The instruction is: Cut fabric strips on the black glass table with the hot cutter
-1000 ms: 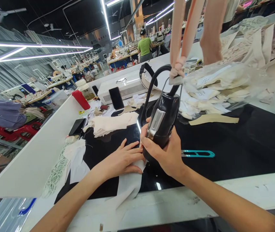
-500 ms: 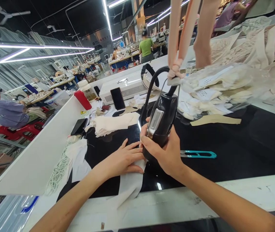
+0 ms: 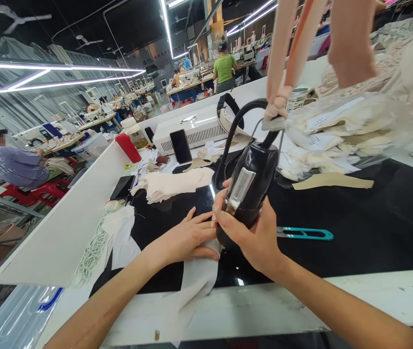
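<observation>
In the middle of the head view, my right hand (image 3: 253, 237) is wrapped round a black corded electric hand tool (image 3: 255, 177) with a silver lever on its side. The tool stands nearly upright, its lower end low over the black work surface and partly hidden by my fingers. Pale straps (image 3: 282, 53) knotted at its top hold it from above. To its left, my left hand (image 3: 192, 237) lies flat with fingers spread, pressing a strip of white fabric (image 3: 201, 276). That strip hangs towards the table's front edge, and its far end is hidden under hand and tool.
Teal thread snips (image 3: 310, 233) lie right of my right hand. A stack of cream fabric pieces (image 3: 177, 184), a phone (image 3: 180, 147) and a white box (image 3: 192, 133) stand behind. Bagged fabric (image 3: 332, 131) fills the back right. A white side panel (image 3: 61, 228) borders the left.
The whole view has shifted slightly, so things appear a little further right. My right hand still grips the tool, and my left hand stays flat on the fabric.
</observation>
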The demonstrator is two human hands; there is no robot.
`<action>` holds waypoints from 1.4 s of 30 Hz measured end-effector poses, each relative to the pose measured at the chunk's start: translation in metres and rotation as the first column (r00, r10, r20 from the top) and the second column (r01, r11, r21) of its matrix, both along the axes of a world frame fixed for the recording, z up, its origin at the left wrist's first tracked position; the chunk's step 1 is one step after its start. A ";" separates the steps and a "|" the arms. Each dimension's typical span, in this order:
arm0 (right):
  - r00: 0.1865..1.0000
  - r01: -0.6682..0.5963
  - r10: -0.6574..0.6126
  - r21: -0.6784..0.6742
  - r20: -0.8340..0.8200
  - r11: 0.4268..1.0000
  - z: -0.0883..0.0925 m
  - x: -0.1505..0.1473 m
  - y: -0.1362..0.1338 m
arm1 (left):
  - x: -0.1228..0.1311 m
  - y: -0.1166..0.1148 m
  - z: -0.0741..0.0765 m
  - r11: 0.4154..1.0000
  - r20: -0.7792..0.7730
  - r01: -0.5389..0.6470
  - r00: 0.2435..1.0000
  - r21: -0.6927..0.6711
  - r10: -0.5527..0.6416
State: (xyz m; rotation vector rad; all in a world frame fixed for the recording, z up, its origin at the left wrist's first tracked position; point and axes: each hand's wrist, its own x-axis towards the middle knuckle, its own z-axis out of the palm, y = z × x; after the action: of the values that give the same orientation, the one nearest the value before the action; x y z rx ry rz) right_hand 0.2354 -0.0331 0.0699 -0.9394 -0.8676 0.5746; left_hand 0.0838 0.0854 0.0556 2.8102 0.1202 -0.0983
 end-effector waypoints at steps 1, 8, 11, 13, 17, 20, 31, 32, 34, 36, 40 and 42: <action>1.000 -0.003 0.003 -0.004 0.006 1.000 0.000 -0.001 0.000 | 0.000 0.000 0.000 1.000 -0.008 -0.003 1.000 -0.004 0.003; 0.999 -0.010 0.008 0.040 0.040 0.999 0.002 0.000 0.000 | 0.000 0.003 -0.003 1.000 0.010 0.025 1.000 0.006 -0.025; 0.999 0.007 -0.009 0.038 0.032 0.999 0.004 0.003 0.001 | -0.012 -0.007 -0.002 0.998 0.126 -0.043 0.991 0.047 0.037; 1.000 0.024 -0.024 0.048 0.016 0.999 0.005 0.006 0.001 | -0.022 -0.023 -0.002 0.975 0.239 -0.216 0.951 0.059 0.196; 0.999 0.035 -0.033 0.091 -0.023 0.995 0.006 0.014 0.005 | -0.038 -0.065 -0.012 0.911 0.335 -0.390 0.883 0.131 0.330; 0.999 0.018 -0.013 0.108 -0.051 0.994 0.005 0.018 0.007 | -0.039 -0.084 -0.024 0.907 0.328 -0.382 0.892 0.178 0.311; 0.995 -0.044 0.051 0.091 -0.080 0.995 0.007 0.018 -0.001 | -0.061 -0.045 -0.024 0.972 0.336 -0.152 0.938 0.177 0.086; 0.995 -0.049 0.057 0.090 -0.079 0.995 0.006 0.017 -0.001 | -0.061 -0.043 -0.023 0.976 0.345 -0.150 0.934 0.158 0.088; 0.994 -0.074 0.080 0.090 -0.068 0.993 0.005 0.016 -0.002 | -0.059 -0.039 -0.021 0.978 0.368 -0.185 0.920 0.101 0.136; 0.993 -0.099 0.105 0.090 -0.057 0.991 0.003 0.016 -0.004 | -0.052 -0.036 -0.021 0.970 0.384 -0.238 0.901 0.051 0.201; 0.991 -0.134 0.136 0.102 -0.009 0.986 -0.002 0.020 -0.009 | -0.030 -0.024 -0.027 0.958 0.378 -0.281 0.894 0.052 0.242; 0.989 -0.145 0.145 0.103 0.016 0.984 -0.003 0.022 -0.012 | -0.020 -0.017 -0.033 0.960 0.352 -0.272 0.906 0.060 0.235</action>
State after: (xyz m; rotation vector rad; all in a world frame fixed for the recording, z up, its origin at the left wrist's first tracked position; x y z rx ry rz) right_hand 0.2577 -0.0456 0.0669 -0.7886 -0.9698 0.6444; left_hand 0.0641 0.0685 0.0231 2.8378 0.4183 0.4702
